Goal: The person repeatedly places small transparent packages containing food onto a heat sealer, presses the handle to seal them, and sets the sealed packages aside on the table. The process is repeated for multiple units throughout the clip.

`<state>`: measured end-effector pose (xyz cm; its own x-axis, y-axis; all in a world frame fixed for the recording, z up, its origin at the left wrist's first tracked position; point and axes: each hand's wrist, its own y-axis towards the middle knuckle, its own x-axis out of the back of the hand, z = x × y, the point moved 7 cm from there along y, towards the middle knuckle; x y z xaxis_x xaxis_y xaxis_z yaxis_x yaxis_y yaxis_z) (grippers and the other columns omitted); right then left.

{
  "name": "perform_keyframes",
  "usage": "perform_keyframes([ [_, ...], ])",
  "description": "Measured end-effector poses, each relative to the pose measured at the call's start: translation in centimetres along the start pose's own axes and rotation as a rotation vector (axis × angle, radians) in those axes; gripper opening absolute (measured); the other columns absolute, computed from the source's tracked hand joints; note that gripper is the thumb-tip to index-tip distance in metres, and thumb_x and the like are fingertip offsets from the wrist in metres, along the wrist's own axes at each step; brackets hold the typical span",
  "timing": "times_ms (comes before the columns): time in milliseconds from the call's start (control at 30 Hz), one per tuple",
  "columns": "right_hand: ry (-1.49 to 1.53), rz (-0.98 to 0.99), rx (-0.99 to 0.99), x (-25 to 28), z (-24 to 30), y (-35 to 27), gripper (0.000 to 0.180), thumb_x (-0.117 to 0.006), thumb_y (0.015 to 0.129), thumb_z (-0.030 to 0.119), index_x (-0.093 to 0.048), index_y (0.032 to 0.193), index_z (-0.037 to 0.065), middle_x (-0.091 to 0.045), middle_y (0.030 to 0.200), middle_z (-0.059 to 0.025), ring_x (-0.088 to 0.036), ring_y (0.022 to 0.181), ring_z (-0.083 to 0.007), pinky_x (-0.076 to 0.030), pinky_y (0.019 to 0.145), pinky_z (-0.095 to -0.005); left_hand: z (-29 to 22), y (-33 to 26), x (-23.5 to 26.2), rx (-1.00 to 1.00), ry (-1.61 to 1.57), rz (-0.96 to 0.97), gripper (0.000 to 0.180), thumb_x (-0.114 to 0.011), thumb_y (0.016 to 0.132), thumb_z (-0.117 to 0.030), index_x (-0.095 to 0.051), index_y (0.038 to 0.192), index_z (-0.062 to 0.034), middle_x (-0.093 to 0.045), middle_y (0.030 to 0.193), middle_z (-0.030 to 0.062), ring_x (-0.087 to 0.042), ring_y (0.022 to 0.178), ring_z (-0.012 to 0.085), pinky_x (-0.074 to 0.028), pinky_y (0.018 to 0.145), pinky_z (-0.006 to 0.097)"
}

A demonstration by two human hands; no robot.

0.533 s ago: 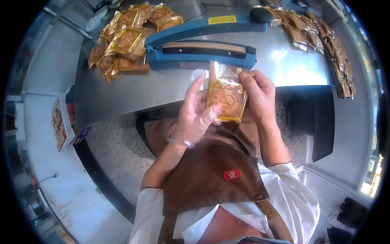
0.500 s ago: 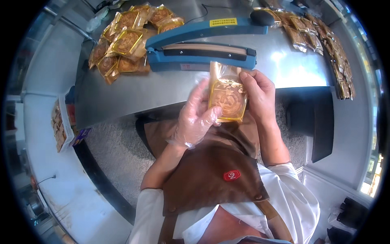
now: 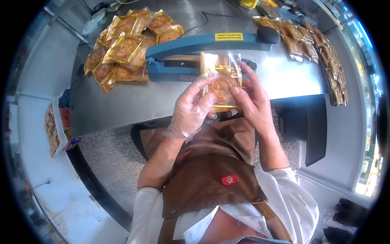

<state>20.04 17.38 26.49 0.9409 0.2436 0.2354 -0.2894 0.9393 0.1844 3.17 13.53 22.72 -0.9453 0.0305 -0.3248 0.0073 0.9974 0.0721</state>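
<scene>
Between my hands, in front of the blue hand-lever bag sealer (image 3: 170, 77), is a bagged mooncake (image 3: 222, 87). It is round and brown, in a gold-edged tray inside a clear bag, whose top end overlaps the sealer's front and jaw. My left hand (image 3: 191, 107), in a clear plastic glove, grips the left side, thumb on the front. My right hand (image 3: 254, 99), bare, holds the right side, its thumb on the lower right front and its fingers along the edge. The sealer's lever arm (image 3: 195, 44) is raised, with a black knob (image 3: 268, 35) at its right end.
A pile of bagged mooncakes (image 3: 124, 51) lies left of the sealer on the metal table (image 3: 109, 105). More packs (image 3: 296, 36) lie at the far right, with stacked rows (image 3: 331, 69) along the edge. A black bin-like box (image 3: 315, 130) stands below the table's right side.
The bagged mooncake has moved away from me, its top now overlapping the sealer's jaw. My right thumb has shifted from the bag's upper edge down to its lower right front.
</scene>
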Motion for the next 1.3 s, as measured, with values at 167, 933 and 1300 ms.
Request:
perform_keyframes([
  [167, -0.083, 0.041, 0.133, -0.4, 0.4, 1.8, 0.048, -0.069, 0.098, 0.014, -0.055, 0.142, 0.002, -0.07, 0.116, -0.0144, -0.068, 0.101, -0.0156, -0.056, 0.086, -0.0299, -0.4, 0.9, -0.2, 0.058, 0.009, 0.0, 0.041, -0.058, 0.099, 0.002, -0.057, 0.139, -0.0076, -0.056, 0.142, 0.0067, -0.064, 0.102, 0.0094, -0.056, 0.063, 0.02],
  [933, -0.256, 0.099, -0.029, -0.6, 0.7, 3.2, 0.047, -0.073, 0.095, 0.023, -0.06, 0.136, 0.004, -0.073, 0.092, -0.0157, -0.067, 0.073, -0.0128, -0.055, 0.069, -0.0309, -0.4, 1.5, -0.1, 0.044, 0.034, -0.023, 0.037, -0.064, 0.099, -0.004, -0.06, 0.135, -0.0065, -0.063, 0.13, 0.007, -0.065, 0.094, 0.0081, -0.053, 0.059, 0.02],
  [1300, -0.224, -0.27, 0.245, 8.3, 6.5, 1.7, 0.029, -0.069, 0.096, 0.008, -0.068, 0.123, -0.002, -0.07, 0.087, -0.0037, -0.063, 0.074, -0.0071, -0.05, 0.064, -0.0206, -0.4, 2.0, 0.0, 0.083, 0.065, -0.01, 0.032, -0.066, 0.098, -0.007, -0.065, 0.13, -0.0069, -0.069, 0.118, 0.0073, -0.067, 0.09, 0.0096, -0.055, 0.059, 0.021],
])
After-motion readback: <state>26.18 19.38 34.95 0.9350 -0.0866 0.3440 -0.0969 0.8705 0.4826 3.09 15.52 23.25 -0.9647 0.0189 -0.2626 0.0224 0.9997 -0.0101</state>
